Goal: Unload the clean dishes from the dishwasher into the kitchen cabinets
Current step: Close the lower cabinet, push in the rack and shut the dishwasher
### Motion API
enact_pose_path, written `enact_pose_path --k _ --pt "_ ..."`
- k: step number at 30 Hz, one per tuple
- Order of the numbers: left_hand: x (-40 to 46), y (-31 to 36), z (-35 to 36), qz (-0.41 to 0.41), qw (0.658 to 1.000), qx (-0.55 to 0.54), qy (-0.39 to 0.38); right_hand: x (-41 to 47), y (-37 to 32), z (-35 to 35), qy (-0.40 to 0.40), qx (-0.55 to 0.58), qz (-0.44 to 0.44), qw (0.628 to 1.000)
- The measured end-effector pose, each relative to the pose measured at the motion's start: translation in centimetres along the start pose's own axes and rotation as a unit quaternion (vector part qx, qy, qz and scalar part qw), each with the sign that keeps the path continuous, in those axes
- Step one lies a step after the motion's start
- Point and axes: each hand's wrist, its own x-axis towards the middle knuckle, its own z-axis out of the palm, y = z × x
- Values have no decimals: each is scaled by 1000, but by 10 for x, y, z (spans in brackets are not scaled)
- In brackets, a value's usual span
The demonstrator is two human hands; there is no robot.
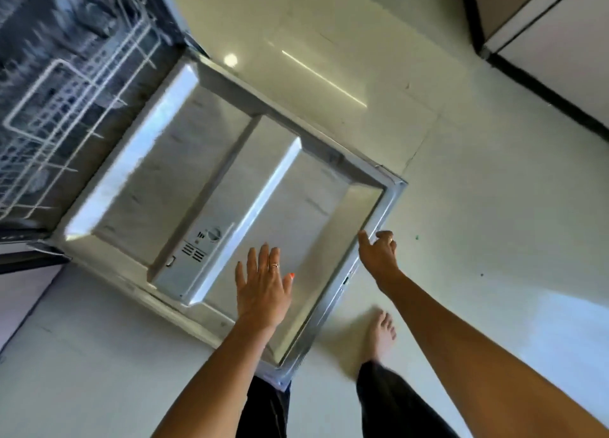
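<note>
Left hand: the left hand [262, 289] is spread flat above the inner panel of the dishwasher door [211, 187], fingers straight and a little apart, a ring on one finger; it holds nothing, and whether the palm touches the panel cannot be told.
Right hand: the right hand [379, 253] is at the door's outer top edge, thumb stretched along the metal rim and the other fingers curled over the edge, so it grips the door.
Dishwasher door: folded down flat and fully open, its steel inner face up, with the detergent compartment [197, 249] near the left hand.
Lower rack [66, 107]: a white wire rack inside the tub at upper left; blurred shapes of dishes sit in it, too smeared to name.
Floor [461, 206]: pale glossy tiles around the door; a bare foot [382, 333] stands just beside the door's edge.
Cabinets [543, 25]: light fronts with a dark base at upper right, well apart from the dishwasher.
</note>
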Motion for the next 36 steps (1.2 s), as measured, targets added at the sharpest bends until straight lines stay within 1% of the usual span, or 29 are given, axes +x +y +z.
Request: enact_pose_path --k 3,5,9,12,15,18,22,25,27,29,31,34,36 --pt "2 19 28 -13 1000 -19 -8 20 24 5 -25 22 19 999" --pt "-3 32 54 -15 999 -20 -27 32 43 5 -46 21 38 998" --pt "-18 62 93 -43 998 -19 -35 48 65 -3 -100 23 39 994" --pt "-27 80 108 -59 997 -24 -47 59 76 -13 -151 23 46 987" --pt "-32 97 114 -66 996 -43 -45 64 80 -26 -175 -29 19 984" --pt "-34 109 118 -53 997 -52 -23 72 88 -26 -185 -42 11 982" --pt "-26 107 132 -52 997 -56 31 74 98 -8 -185 14 44 982" --pt "-19 98 149 -52 995 -59 65 73 108 13 -235 87 74 965" --pt "-14 92 164 -41 996 -47 66 74 116 29 -248 136 94 955" --pt "-12 88 181 -28 997 -36 65 75 123 44 -244 174 91 950" --pt "-10 87 199 -27 995 -56 73 77 131 57 -233 212 86 945" --pt "-9 87 217 -27 989 -91 113 84 138 67 -228 255 87 936" --pt "-8 86 223 -26 986 -102 126 90 136 71 -229 277 89 929"
